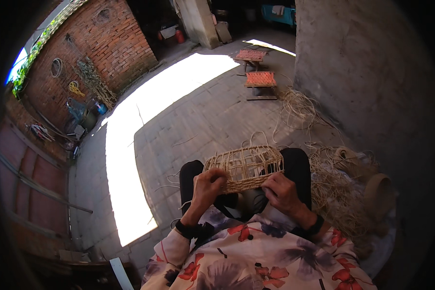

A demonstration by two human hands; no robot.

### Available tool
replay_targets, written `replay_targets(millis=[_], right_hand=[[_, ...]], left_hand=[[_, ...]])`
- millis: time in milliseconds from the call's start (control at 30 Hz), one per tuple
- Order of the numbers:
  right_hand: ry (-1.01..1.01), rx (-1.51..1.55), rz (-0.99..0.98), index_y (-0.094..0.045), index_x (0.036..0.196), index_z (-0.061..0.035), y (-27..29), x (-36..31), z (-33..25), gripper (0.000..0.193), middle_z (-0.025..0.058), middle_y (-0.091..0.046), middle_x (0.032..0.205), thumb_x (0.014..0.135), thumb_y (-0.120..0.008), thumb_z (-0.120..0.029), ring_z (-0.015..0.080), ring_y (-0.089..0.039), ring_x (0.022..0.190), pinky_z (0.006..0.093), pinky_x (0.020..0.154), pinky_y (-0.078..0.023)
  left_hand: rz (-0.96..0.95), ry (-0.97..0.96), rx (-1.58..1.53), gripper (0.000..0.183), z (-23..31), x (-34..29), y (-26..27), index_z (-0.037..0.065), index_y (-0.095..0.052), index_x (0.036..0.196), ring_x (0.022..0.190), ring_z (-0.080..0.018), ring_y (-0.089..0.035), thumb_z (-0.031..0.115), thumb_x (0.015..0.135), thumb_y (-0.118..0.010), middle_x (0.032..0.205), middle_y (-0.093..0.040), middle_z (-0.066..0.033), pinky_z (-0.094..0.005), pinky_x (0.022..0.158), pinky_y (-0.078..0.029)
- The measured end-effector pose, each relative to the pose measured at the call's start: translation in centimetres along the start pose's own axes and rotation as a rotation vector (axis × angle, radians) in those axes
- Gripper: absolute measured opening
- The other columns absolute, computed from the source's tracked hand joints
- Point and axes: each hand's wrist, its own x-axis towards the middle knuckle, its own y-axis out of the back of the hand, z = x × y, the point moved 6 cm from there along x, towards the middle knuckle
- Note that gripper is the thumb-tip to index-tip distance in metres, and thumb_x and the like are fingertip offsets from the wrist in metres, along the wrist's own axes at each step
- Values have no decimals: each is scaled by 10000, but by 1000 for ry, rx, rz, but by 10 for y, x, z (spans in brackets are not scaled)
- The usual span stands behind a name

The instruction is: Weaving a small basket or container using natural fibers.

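Note:
A tan woven basket (243,185) with an open lattice of cords rests across my knees, its braided edge toward me. My left hand (209,186) is closed on the near left corner of that edge, fingers curled. At the near right corner, my right hand (281,192) pinches the same braided edge between thumb and fingers. Loose cord ends stick out past the basket's far side and left side. Whether either hand also holds a separate strand is too small to tell.
Heaps of loose tan cord (331,186) and a cord roll (345,158) lie on the right. Two low stools with red woven seats (260,79) stand ahead, near a grey wall (362,72). A brick wall (101,43) and leaning dry stalks (94,79) are at the far left.

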Motion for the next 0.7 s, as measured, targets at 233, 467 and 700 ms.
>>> replay_targets(millis=[233,467,700], right_hand=[[-157,123,-50,-635,1053,-74,-3,12,4,376,109,-608,966,695,-708,14,308,-643,869,400,739,-527],[386,110,-35,-532,1355,-73,-8,85,-77,625,133,-644,1120,760,-722,-78,326,-654,934,451,904,-488],[-184,668,-371,-535,1362,-43,-47,72,-46,533,123,-670,962,884,-724,-185,209,-660,845,361,801,-517]], left_hand=[[22,-43,-41,124,0,-6,1,-18,-653,930,793,-99,-657,69,842,-651,834,-708,-59,-265,735,-532],[-130,-290,32,202,58,-32,1,14,-563,990,701,-150,-645,75,838,-683,806,-662,-92,-314,688,-529],[8,-134,-648,150,67,-18,18,-1,-583,1038,811,-119,-693,17,910,-659,898,-684,-62,-267,762,-570]])
